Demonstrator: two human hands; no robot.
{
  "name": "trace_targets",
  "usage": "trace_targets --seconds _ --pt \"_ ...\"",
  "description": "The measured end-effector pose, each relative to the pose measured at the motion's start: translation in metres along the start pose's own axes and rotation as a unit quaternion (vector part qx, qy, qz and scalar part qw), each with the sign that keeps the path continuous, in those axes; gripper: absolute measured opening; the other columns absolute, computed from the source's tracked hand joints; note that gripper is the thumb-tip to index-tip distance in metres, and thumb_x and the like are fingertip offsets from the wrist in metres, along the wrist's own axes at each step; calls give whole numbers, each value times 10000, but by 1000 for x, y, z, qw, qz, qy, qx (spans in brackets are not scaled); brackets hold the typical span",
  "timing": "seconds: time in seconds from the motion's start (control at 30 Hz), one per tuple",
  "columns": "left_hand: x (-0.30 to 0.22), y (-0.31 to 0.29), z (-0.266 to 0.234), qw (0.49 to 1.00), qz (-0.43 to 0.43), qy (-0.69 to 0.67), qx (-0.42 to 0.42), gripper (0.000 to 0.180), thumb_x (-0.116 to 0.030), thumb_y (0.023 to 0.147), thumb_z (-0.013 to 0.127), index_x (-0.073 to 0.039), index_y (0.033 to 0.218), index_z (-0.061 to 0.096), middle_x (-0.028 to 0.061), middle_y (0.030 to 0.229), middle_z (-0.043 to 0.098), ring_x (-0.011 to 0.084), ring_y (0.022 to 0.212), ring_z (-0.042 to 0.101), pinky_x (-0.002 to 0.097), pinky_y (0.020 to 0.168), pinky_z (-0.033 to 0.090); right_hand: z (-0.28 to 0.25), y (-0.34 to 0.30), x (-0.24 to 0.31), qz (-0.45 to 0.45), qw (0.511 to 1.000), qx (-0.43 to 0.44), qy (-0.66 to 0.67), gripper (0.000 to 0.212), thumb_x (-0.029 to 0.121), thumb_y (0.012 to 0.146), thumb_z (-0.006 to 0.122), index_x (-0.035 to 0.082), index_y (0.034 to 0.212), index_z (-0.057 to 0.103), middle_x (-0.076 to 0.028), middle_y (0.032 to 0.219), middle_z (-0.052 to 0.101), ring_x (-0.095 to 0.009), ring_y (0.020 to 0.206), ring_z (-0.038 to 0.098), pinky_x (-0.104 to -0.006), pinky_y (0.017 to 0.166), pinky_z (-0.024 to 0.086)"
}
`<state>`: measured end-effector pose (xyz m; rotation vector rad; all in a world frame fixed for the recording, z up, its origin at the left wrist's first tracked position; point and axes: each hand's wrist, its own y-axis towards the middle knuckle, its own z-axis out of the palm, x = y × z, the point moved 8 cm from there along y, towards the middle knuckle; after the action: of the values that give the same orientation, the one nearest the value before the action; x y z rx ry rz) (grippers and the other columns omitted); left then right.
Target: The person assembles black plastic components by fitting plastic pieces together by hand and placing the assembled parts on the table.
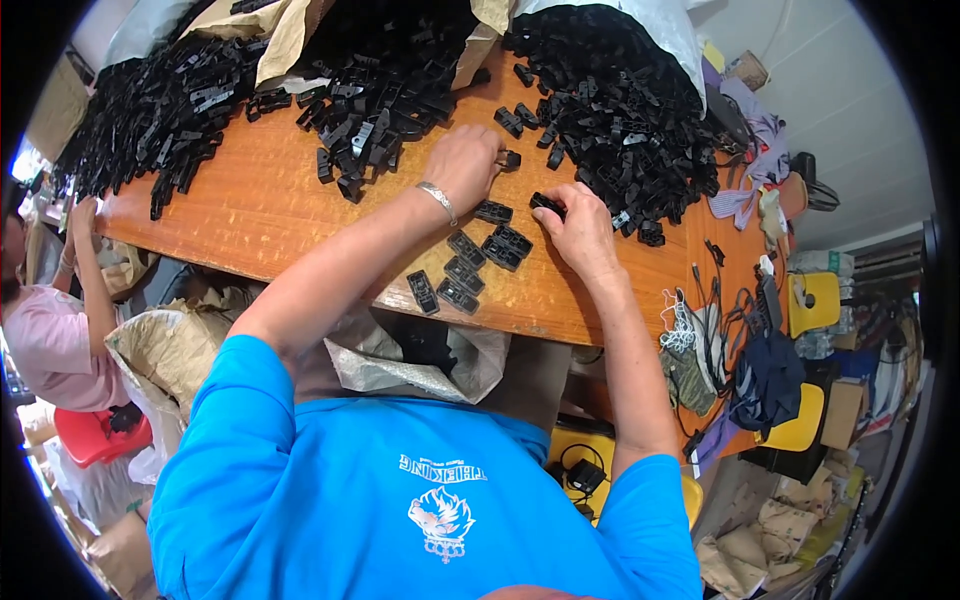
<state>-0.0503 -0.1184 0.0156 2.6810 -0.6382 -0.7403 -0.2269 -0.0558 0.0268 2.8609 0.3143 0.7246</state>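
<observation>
My left hand (466, 166), with a silver bracelet on its wrist, is closed on a small black plastic part (512, 160) that sticks out past the fingertips. To its right, my right hand (582, 232) pinches a longer black plastic piece (546, 205) between thumb and fingers. Between my forearms, several black rectangular plastic pieces (463, 273) lie loosely grouped on the wooden table (350, 235). The largest of these, a ribbed block (507, 247), rests just left of my right hand.
Heaps of black parts cover the far side: a left pile (150, 115), a middle pile (370, 100) and a right pile (620, 110). An open sack (440, 370) hangs below the table edge. Cables (715, 320) and cloth lie at right. A person in pink (65, 330) sits at left.
</observation>
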Motion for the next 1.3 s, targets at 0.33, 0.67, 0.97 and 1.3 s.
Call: trace_targets --seconds 0.33,0.67,0.97,1.3 --pt "1 -9 -8 985 114 -129 -4 238 -24 779 855 -81 942 691 80 979 654 315 1002 601 407 889 520 1 1 -1 -5 1000 3 11 307 176 877 861 -31 1082 765 -189 1019 718 -376 921 723 -439 834 586" --pt "8 -16 -23 989 68 -128 -38 363 -120 780 895 -62 1108 748 109 1086 633 332 1101 568 428 981 494 0 24 14 19 994 -17 105 309 95 877 844 -41 1142 759 -211 1096 727 -373 969 736 -431 887 591" --pt "17 -11 -2 993 37 -113 24 304 -178 794 893 -67 1050 770 103 1042 655 339 1062 598 442 939 513 20 36 35 -94 989 -82 78 272 58 860 823 28 1122 754 -174 1034 676 -397 936 703 -458 807 574" --pt "23 -7 1 986 53 -138 74 278 -288 880 829 -79 1060 798 111 1065 685 343 1100 602 453 948 513 25 22 45 -130 983 -106 70 301 83 884 809 83 1182 766 -127 1008 680 -364 872 714 -437 738 584"
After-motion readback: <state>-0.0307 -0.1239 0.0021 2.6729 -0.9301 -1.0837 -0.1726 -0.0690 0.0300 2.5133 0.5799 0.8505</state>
